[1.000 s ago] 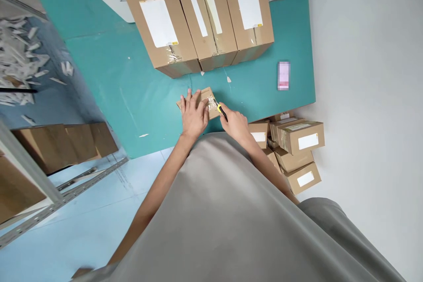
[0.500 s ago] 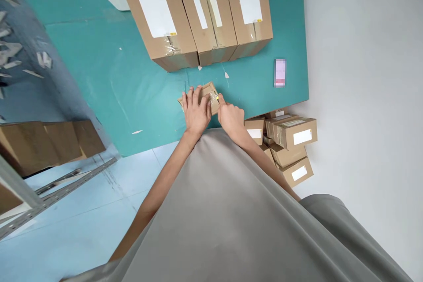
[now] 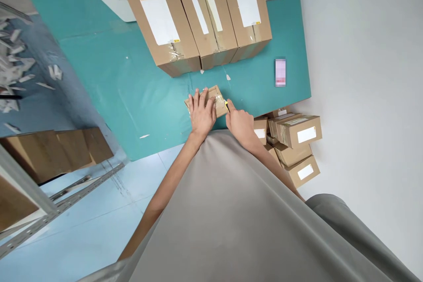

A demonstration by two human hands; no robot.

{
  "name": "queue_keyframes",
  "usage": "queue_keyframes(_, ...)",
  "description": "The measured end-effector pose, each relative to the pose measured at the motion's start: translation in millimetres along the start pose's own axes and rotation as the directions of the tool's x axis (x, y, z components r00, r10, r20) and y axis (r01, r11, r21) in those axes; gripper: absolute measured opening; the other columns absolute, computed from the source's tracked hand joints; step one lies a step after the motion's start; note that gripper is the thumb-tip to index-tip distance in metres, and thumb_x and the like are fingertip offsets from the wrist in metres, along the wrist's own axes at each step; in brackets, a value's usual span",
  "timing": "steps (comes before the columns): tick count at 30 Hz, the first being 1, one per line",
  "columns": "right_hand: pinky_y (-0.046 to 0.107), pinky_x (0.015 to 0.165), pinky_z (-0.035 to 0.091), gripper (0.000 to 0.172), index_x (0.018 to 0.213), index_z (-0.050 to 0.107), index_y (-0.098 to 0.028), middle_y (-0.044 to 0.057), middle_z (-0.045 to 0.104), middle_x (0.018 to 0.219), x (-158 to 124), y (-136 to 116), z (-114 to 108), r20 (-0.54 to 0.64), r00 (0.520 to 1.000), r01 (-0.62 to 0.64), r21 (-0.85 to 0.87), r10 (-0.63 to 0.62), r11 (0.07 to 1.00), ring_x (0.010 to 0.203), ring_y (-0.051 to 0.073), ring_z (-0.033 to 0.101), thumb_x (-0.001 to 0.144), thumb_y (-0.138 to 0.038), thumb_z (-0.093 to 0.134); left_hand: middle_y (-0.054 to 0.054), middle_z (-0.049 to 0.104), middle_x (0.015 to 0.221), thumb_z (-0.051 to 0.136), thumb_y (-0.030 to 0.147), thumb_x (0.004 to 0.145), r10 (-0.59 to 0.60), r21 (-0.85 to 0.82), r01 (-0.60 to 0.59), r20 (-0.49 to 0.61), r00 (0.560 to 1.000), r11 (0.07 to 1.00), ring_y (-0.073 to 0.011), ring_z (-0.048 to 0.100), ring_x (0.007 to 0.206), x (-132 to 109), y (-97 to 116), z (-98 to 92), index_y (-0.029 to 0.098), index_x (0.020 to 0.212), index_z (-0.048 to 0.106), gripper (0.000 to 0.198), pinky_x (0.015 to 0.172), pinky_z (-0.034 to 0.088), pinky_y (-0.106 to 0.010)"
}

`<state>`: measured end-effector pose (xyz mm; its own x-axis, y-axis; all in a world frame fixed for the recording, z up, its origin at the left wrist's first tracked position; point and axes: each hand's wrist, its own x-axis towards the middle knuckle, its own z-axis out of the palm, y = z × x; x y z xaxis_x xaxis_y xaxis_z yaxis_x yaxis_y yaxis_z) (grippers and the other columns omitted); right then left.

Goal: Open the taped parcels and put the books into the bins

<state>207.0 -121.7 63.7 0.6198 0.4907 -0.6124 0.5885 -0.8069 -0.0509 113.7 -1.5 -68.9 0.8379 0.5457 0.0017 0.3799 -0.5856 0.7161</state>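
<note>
A small flat cardboard box (image 3: 220, 105) with clear tape lies on the green table (image 3: 158, 110) close to my body. My left hand (image 3: 202, 116) rests on it with the fingers spread, covering its left part. To the right of the box, my right hand (image 3: 240, 124) is closed around a yellow and black utility knife (image 3: 227, 105), its index finger stretched along the tool. The tip of the knife is at the box's right edge; whether it touches the cardboard I cannot tell.
Several taped cartons with white labels (image 3: 249, 4) stand in a row behind the box. A phone-like blurred item (image 3: 280, 72) lies at the right. More labelled cartons (image 3: 304, 132) are stacked below the table's right edge. At left are paper scraps (image 3: 15, 61) and a metal rack (image 3: 62, 209).
My right hand with the utility knife has drawn slightly away from the box to the right, showing more of the knife. The whole view has shifted a little; my left hand stays on the box.
</note>
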Motion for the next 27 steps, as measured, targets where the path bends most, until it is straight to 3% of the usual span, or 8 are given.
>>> queue_keyframes(10, 0.041, 0.103, 0.061, 0.065, 0.183, 0.029, -0.014, 0.022, 0.083, 0.132, 28, -6, -3, -0.015, 0.999, 0.03, 0.039, -0.03, 0.999, 0.124, 0.031, 0.081, 0.119, -0.024, 0.037, -0.013, 0.047, 0.182, 0.046, 0.035, 0.114, -0.028, 0.11, 0.024, 0.031, 0.999, 0.994, -0.0326, 0.015, 0.181, 2, 3, -0.4, 0.021, 0.146, 0.074, 0.044, 0.147, 0.001, -0.063)
queue_keyframes(17, 0.043, 0.103, 0.061, 0.07, 0.185, 0.015, -0.012, 0.023, 0.084, 0.127, -3, 11, 5, 0.065, 0.998, -0.005, 0.042, 0.002, 0.999, 0.123, 0.033, 0.082, 0.119, -0.021, 0.034, -0.011, 0.047, 0.182, 0.048, 0.026, 0.111, -0.009, 0.132, 0.003, 0.048, 0.999, 0.991, -0.0327, 0.017, 0.181, 2, 8, 2.0, 0.024, 0.151, 0.073, 0.046, 0.146, 0.0, -0.067)
queue_keyframes(23, 0.04, 0.101, 0.062, 0.074, 0.186, 0.006, -0.011, 0.022, 0.084, 0.124, -9, 11, -9, 0.056, 0.998, 0.009, 0.083, -0.014, 0.997, 0.119, 0.031, 0.083, 0.118, -0.023, 0.035, -0.012, 0.047, 0.182, 0.052, 0.026, 0.109, -0.029, 0.178, 0.023, 0.032, 0.999, 0.984, -0.0348, 0.02, 0.18, -3, 12, 2.4, 0.026, 0.159, 0.069, 0.053, 0.145, 0.003, -0.071)
queue_keyframes(27, 0.04, 0.103, 0.061, 0.067, 0.184, 0.023, -0.014, 0.021, 0.084, 0.128, 3, 13, -12, 0.025, 0.999, 0.022, 0.121, -0.025, 0.992, 0.122, 0.032, 0.082, 0.12, -0.027, 0.036, -0.013, 0.045, 0.183, 0.051, 0.025, 0.109, -0.052, 0.188, 0.045, 0.032, 0.998, 0.981, -0.0363, 0.02, 0.18, -6, 15, 3.7, 0.026, 0.162, 0.067, 0.056, 0.145, 0.002, -0.072)
